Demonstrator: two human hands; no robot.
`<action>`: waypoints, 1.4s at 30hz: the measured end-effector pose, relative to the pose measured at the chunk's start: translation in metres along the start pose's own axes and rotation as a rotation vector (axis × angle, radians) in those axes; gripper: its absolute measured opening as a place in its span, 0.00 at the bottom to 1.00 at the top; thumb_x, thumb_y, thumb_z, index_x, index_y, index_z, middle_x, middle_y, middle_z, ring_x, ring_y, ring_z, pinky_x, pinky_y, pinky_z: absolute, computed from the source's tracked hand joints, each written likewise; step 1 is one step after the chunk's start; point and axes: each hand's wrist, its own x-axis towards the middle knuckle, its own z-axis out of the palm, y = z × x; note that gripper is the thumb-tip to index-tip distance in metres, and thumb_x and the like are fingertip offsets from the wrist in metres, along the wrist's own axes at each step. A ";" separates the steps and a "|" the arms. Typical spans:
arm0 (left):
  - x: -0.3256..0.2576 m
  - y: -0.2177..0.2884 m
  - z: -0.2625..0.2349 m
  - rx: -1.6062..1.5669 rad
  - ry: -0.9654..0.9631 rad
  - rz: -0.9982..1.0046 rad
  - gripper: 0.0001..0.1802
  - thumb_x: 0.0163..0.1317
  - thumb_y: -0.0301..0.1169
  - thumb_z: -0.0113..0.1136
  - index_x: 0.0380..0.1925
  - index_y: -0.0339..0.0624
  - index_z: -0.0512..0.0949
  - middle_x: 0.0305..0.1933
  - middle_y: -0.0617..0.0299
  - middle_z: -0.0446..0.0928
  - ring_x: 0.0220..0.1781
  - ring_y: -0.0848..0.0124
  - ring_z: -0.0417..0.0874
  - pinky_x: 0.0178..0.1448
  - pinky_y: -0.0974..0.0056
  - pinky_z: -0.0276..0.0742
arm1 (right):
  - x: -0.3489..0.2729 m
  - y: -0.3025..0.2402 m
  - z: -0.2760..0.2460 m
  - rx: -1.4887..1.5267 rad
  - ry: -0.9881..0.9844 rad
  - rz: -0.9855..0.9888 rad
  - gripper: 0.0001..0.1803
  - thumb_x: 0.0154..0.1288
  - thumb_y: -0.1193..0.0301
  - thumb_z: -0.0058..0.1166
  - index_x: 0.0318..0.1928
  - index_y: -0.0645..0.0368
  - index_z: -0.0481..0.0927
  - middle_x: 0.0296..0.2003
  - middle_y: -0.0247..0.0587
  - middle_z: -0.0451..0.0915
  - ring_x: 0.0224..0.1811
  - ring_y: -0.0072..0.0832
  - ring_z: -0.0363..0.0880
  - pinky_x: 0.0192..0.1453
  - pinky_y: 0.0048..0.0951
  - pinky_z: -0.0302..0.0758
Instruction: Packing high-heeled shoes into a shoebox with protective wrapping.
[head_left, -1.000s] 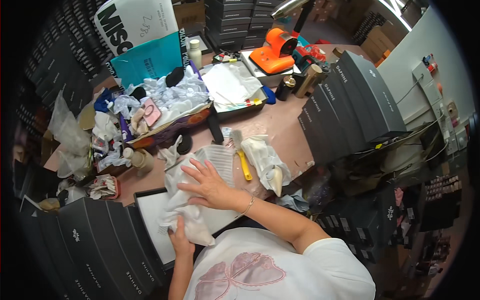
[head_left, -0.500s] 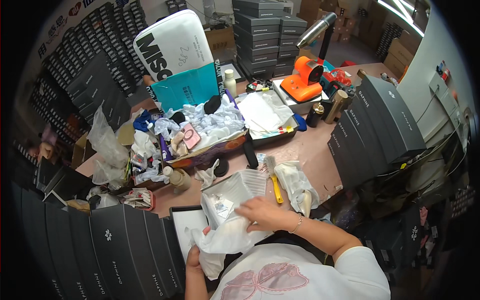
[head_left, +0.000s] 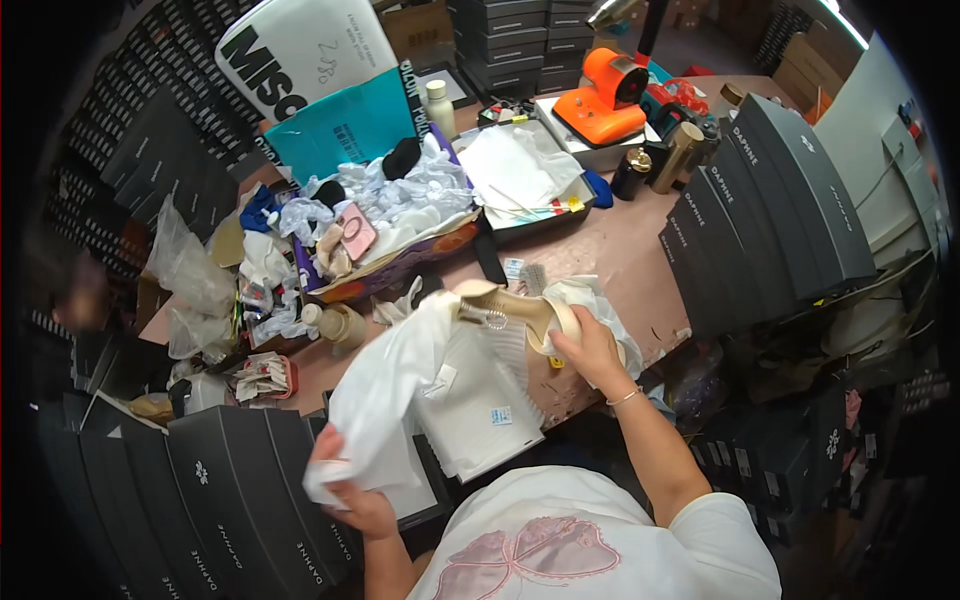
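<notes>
A beige women's shoe (head_left: 530, 308) is held up over the near part of the table. My right hand (head_left: 592, 355) is closed round one end of it, and a round ornament shows beside it. The shoe's other end meets the top of a white soft wrap (head_left: 385, 370); whether it is still inside cannot be told. The wrap's lower end is gripped by my left hand (head_left: 355, 500). Beneath lie a translucent white packing sheet (head_left: 470, 425) with small packets and, partly covered, an open dark shoebox (head_left: 428, 480) with a white inside.
Beyond is a carton of crumpled white paper (head_left: 400, 280) with a pink phone (head_left: 355, 232) on top. A brush (head_left: 533, 276) lies by another white wrap (head_left: 600, 295). Dark shoeboxes stand stacked at left (head_left: 235, 490) and right (head_left: 770, 210). An orange device (head_left: 602, 100) stands farther back.
The beige shoe has come into view in my right hand, which moved right and away. My left hand moved left with the white wrap, now stretched out. The view has shifted slightly.
</notes>
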 end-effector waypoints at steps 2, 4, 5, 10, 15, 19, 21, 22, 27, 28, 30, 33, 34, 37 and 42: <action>-0.010 -0.022 0.032 0.338 -0.516 0.354 0.13 0.58 0.32 0.57 0.39 0.35 0.75 0.43 0.48 0.77 0.53 0.51 0.77 0.67 0.47 0.60 | 0.012 0.016 0.000 0.102 0.114 0.015 0.24 0.57 0.60 0.58 0.50 0.62 0.75 0.38 0.58 0.81 0.42 0.51 0.81 0.46 0.39 0.76; -0.052 -0.123 0.054 0.490 -1.184 0.009 0.17 0.51 0.34 0.63 0.38 0.35 0.78 0.47 0.47 0.78 0.53 0.52 0.77 0.67 0.49 0.60 | 0.019 -0.003 -0.007 0.176 0.045 -0.010 0.23 0.56 0.61 0.58 0.49 0.61 0.76 0.37 0.57 0.81 0.41 0.50 0.81 0.45 0.39 0.76; -0.061 -0.131 0.051 0.543 -1.296 -0.066 0.18 0.52 0.36 0.64 0.40 0.35 0.79 0.47 0.47 0.78 0.53 0.52 0.77 0.66 0.51 0.61 | 0.019 -0.011 -0.015 0.217 0.025 -0.008 0.22 0.56 0.61 0.58 0.48 0.61 0.76 0.37 0.56 0.81 0.40 0.50 0.81 0.45 0.39 0.76; 0.008 -0.120 0.013 0.109 -0.786 -0.579 0.21 0.63 0.42 0.56 0.47 0.35 0.78 0.44 0.55 0.80 0.45 0.66 0.82 0.54 0.59 0.76 | 0.021 -0.051 -0.047 -0.096 -0.355 -0.266 0.24 0.52 0.57 0.57 0.45 0.61 0.78 0.34 0.56 0.81 0.38 0.49 0.80 0.44 0.41 0.75; 0.011 -0.084 0.024 -0.243 -0.948 -1.015 0.27 0.70 0.50 0.42 0.59 0.43 0.68 0.45 0.53 0.78 0.36 0.67 0.82 0.42 0.68 0.80 | 0.023 -0.130 -0.002 -0.466 -0.964 -0.657 0.26 0.49 0.55 0.58 0.42 0.62 0.78 0.29 0.56 0.80 0.32 0.50 0.80 0.38 0.43 0.75; -0.036 -0.097 0.019 -0.818 -0.757 -1.500 0.36 0.68 0.62 0.31 0.54 0.42 0.69 0.40 0.54 0.77 0.29 0.67 0.81 0.31 0.66 0.80 | 0.025 -0.133 0.062 -0.250 -0.539 -1.168 0.23 0.49 0.57 0.63 0.43 0.56 0.79 0.41 0.43 0.80 0.43 0.40 0.78 0.46 0.36 0.72; -0.048 -0.086 -0.004 -0.883 -0.403 -1.584 0.38 0.68 0.63 0.29 0.49 0.39 0.72 0.31 0.59 0.76 0.29 0.69 0.81 0.33 0.66 0.81 | 0.007 -0.132 0.093 -0.217 -0.446 -1.120 0.19 0.48 0.62 0.63 0.40 0.55 0.77 0.37 0.36 0.77 0.43 0.35 0.75 0.44 0.32 0.69; -0.051 -0.070 -0.006 -0.930 -0.309 -1.522 0.37 0.68 0.62 0.31 0.47 0.38 0.72 0.31 0.59 0.76 0.29 0.69 0.81 0.33 0.65 0.81 | -0.006 -0.123 0.100 -0.247 -0.513 -1.063 0.17 0.49 0.63 0.62 0.39 0.55 0.77 0.36 0.35 0.76 0.42 0.34 0.74 0.44 0.32 0.68; -0.095 -0.083 -0.014 -1.141 -0.142 -1.505 0.23 0.68 0.46 0.44 0.40 0.34 0.73 0.33 0.56 0.76 0.33 0.66 0.81 0.41 0.62 0.80 | -0.052 -0.093 0.134 -0.194 -0.398 -1.111 0.10 0.50 0.71 0.55 0.35 0.55 0.75 0.32 0.34 0.74 0.36 0.32 0.73 0.39 0.33 0.68; -0.099 -0.081 -0.008 -1.082 -0.121 -1.452 0.20 0.67 0.42 0.45 0.39 0.34 0.73 0.33 0.56 0.77 0.34 0.65 0.81 0.43 0.62 0.80 | -0.052 -0.088 0.137 -0.145 -0.358 -1.102 0.09 0.49 0.71 0.54 0.34 0.55 0.75 0.30 0.34 0.75 0.35 0.32 0.74 0.39 0.33 0.68; -0.097 -0.068 -0.001 -0.992 -0.071 -1.369 0.13 0.62 0.32 0.45 0.35 0.32 0.74 0.35 0.52 0.77 0.39 0.64 0.81 0.50 0.61 0.78 | -0.057 -0.088 0.142 -0.193 -0.383 -1.008 0.08 0.50 0.72 0.54 0.33 0.55 0.75 0.30 0.35 0.75 0.34 0.32 0.74 0.39 0.32 0.68; -0.101 -0.065 -0.001 -0.823 -0.131 -1.208 0.13 0.62 0.30 0.45 0.41 0.32 0.71 0.36 0.52 0.77 0.40 0.64 0.81 0.49 0.60 0.78 | -0.065 -0.085 0.153 -0.128 -0.366 -0.843 0.08 0.48 0.75 0.56 0.32 0.57 0.76 0.27 0.39 0.76 0.30 0.38 0.75 0.36 0.37 0.71; -0.101 -0.063 0.003 -0.812 -0.110 -1.203 0.13 0.61 0.28 0.45 0.43 0.33 0.69 0.36 0.52 0.77 0.40 0.64 0.81 0.49 0.60 0.79 | -0.064 -0.084 0.157 -0.090 -0.368 -0.768 0.08 0.47 0.76 0.57 0.32 0.58 0.76 0.26 0.40 0.76 0.30 0.39 0.75 0.36 0.38 0.71; -0.092 -0.058 0.013 -0.764 -0.028 -1.174 0.19 0.59 0.23 0.46 0.52 0.36 0.63 0.38 0.52 0.76 0.39 0.64 0.82 0.48 0.61 0.79 | -0.061 -0.083 0.154 -0.033 -0.411 -0.680 0.08 0.47 0.76 0.57 0.31 0.60 0.75 0.26 0.44 0.76 0.28 0.43 0.75 0.37 0.40 0.72; -0.090 -0.069 0.014 -0.651 -0.124 -1.259 0.16 0.60 0.23 0.46 0.50 0.35 0.67 0.43 0.55 0.75 0.42 0.67 0.81 0.48 0.60 0.80 | -0.073 -0.077 0.108 -0.023 -0.664 -0.467 0.09 0.51 0.74 0.57 0.35 0.62 0.75 0.30 0.48 0.76 0.36 0.46 0.77 0.44 0.41 0.73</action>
